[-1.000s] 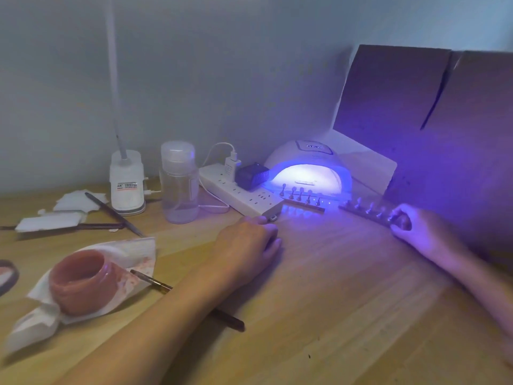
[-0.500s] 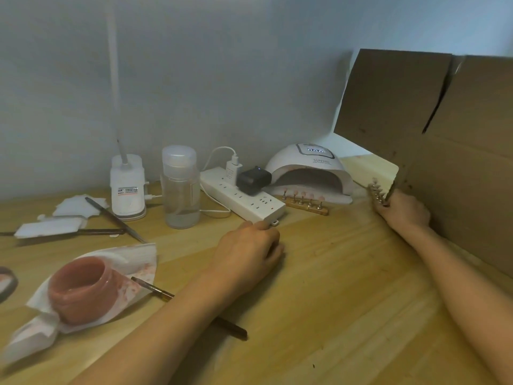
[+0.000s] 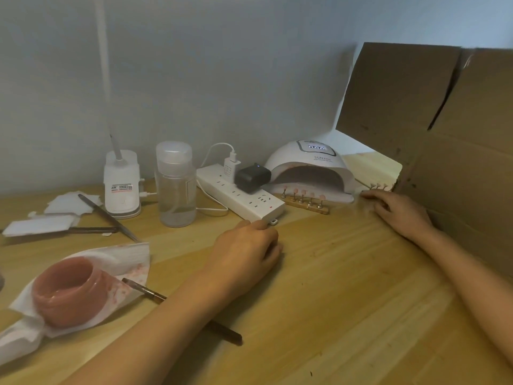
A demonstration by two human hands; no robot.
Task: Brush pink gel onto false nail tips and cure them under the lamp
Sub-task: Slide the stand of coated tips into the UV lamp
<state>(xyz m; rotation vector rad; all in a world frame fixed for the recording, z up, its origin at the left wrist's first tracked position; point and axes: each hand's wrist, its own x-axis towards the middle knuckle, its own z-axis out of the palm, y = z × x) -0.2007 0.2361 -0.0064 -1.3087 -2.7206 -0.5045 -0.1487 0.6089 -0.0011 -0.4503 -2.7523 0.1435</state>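
While the pink gel jar (image 3: pixel 69 290) sits on tissue (image 3: pixel 130 259) at the left, the brush (image 3: pixel 224 333) lies under the left forearm. The left hand (image 3: pixel 247 251) rests loosely curled and holds nothing. The lamp (image 3: pixel 311 165) reads "SUN", and one rack of nail tips (image 3: pixel 305 202) lies at its mouth. The right hand (image 3: pixel 399 212) reaches blurred fingers to a second rack (image 3: pixel 379 187); whether they grip it is unclear.
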